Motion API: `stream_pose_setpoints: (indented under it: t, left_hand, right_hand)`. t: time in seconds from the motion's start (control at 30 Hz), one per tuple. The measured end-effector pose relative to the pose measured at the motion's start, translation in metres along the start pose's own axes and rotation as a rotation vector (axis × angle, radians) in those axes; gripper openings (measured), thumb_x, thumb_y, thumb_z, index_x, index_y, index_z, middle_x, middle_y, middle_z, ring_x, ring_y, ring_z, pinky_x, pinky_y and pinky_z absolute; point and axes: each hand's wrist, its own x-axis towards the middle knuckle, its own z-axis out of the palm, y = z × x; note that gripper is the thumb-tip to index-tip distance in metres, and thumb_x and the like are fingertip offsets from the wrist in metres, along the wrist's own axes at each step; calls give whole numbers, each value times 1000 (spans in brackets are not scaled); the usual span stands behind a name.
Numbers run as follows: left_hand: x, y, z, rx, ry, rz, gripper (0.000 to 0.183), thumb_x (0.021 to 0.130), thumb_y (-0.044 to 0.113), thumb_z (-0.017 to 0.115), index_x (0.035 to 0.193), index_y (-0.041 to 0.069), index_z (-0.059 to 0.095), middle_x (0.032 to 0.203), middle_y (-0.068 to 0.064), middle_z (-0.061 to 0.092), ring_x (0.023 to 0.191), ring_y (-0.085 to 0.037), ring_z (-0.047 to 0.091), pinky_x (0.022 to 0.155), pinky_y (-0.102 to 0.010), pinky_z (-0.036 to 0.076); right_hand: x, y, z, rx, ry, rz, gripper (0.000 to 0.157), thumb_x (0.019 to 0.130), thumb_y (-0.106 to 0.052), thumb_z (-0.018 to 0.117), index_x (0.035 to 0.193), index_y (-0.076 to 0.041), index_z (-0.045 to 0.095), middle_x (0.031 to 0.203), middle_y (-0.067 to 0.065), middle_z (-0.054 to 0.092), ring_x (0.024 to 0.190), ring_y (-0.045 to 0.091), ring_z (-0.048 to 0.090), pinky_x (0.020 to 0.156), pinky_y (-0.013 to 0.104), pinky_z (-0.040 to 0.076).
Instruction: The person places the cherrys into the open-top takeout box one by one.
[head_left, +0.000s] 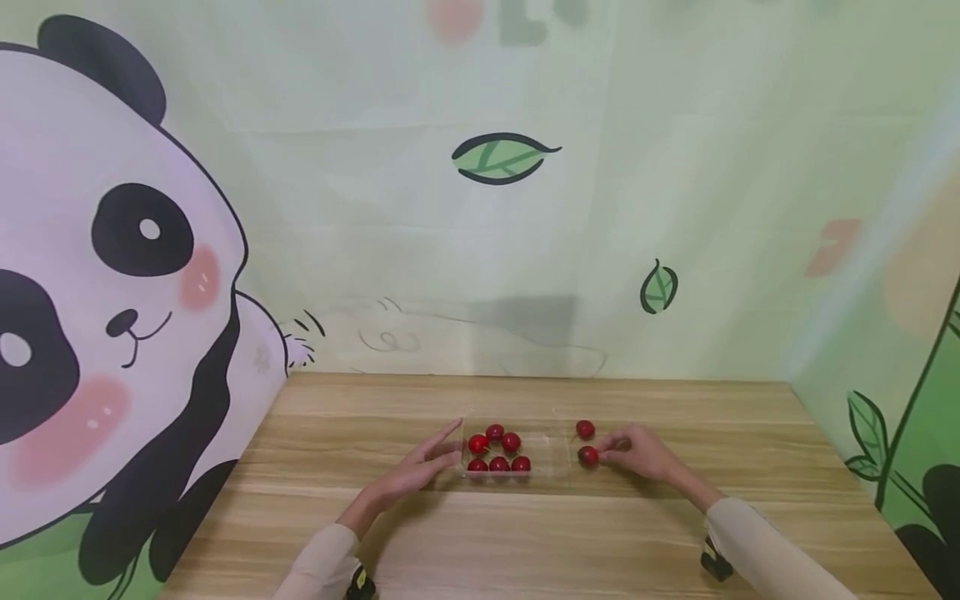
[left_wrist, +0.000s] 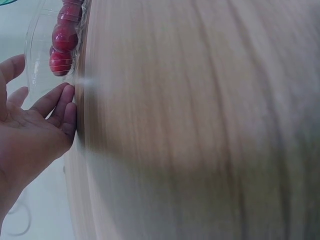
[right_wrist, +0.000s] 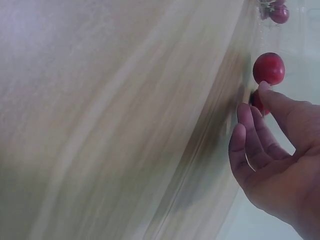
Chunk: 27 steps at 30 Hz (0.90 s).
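A clear plastic box (head_left: 551, 454) sits on the table with several red cherries (head_left: 498, 465) inside, gathered toward its left part. My left hand (head_left: 420, 465) is at the box's left end, its fingers extended along the wall; in the left wrist view the fingertips (left_wrist: 67, 89) are right at the box's lower corner. Right of the box, my right hand (head_left: 637, 452) pinches a cherry (head_left: 588, 456) at its edge with thumb and fingertips. The right wrist view shows the thumb tip against this cherry (right_wrist: 268, 69). Another cherry (head_left: 585, 429) lies just behind it.
The wooden table (head_left: 525, 542) extends around the box on all sides. A cloth backdrop (head_left: 375, 208) printed with a panda and leaves hangs behind the table's far edge. Both forearms reach in from the near side, with a dark wrist device (head_left: 716, 560) below the right sleeve.
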Motion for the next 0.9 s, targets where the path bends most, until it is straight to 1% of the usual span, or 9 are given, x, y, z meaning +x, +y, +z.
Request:
stream_pose_setpoints:
  t: [0.1, 0.2, 0.33, 0.4, 0.57, 0.67, 0.77, 0.87, 0.9]
  left_hand:
    - [0, 2, 0, 0, -4, 6, 67, 109, 28, 49, 166, 21, 14, 163, -26, 32, 152, -45, 29, 122, -65, 24]
    - [0, 2, 0, 4, -6, 8, 66, 109, 27, 48, 166, 20, 15, 164, -26, 32, 152, -45, 29, 123, -65, 24]
    - [1, 0, 0, 5, -6, 7, 66, 109, 26, 48, 166, 19, 15, 163, -27, 32, 152, -45, 30, 122, -64, 25]
    - [1, -1, 0, 2, -7, 9, 66, 109, 26, 48, 166, 19, 15, 163, -27, 33, 152, -45, 30, 122, -64, 26]
    - [1, -1, 0, -2, -8, 7, 66, 109, 26, 48, 166, 19, 15, 163, -27, 32, 152, -45, 29, 122, -64, 26]
    - [1, -1, 0, -4, -6, 3, 66, 109, 27, 48, 166, 19, 15, 163, -27, 32, 152, -46, 29, 122, -64, 26]
    - [1, -1, 0, -10, -1, -1, 66, 109, 27, 49, 166, 19, 15, 163, -27, 32, 152, -46, 29, 122, -65, 26]
    - [2, -1, 0, -4, 2, 8, 66, 109, 27, 48, 165, 17, 15, 162, -29, 32, 151, -47, 30, 121, -65, 27]
    - [2, -1, 0, -4, 3, 9, 66, 109, 27, 48, 165, 17, 15, 162, -29, 33, 151, -47, 30, 121, -65, 27]
  right_hand:
    - [-2, -2, -4, 53, 8, 36, 12, 91, -9, 74, 100, -2, 76, 103, 17, 75, 92, 25, 72, 71, 28, 61]
    - [-3, -4, -8, 90, 17, 70, 14, 91, -10, 74, 101, 0, 75, 105, 20, 73, 89, 27, 72, 65, 32, 61]
    - [-3, -6, -11, 94, 33, 109, 16, 92, -12, 74, 102, 0, 76, 104, 21, 74, 82, 28, 73, 63, 35, 61]
    - [-2, -8, -12, 87, 44, 117, 16, 92, -12, 74, 103, -1, 77, 103, 20, 75, 81, 28, 72, 64, 35, 61]
    - [0, -15, -12, 20, 70, 70, 16, 94, -15, 73, 102, -2, 77, 100, 15, 78, 87, 23, 72, 75, 26, 59]
    - [2, -20, -12, 14, 72, 45, 18, 95, -17, 72, 102, -1, 77, 98, 14, 78, 86, 21, 72, 76, 22, 57]
    - [5, -27, -12, 54, 69, 52, 18, 96, -16, 71, 103, 0, 77, 98, 15, 78, 86, 28, 73, 75, 28, 60]
    - [9, -34, -11, 90, 55, 53, 19, 96, -15, 71, 104, 1, 76, 98, 17, 77, 86, 35, 73, 75, 39, 63]
    - [11, -36, -11, 94, 51, 52, 18, 96, -14, 71, 104, 2, 76, 98, 17, 77, 85, 34, 73, 75, 42, 63]
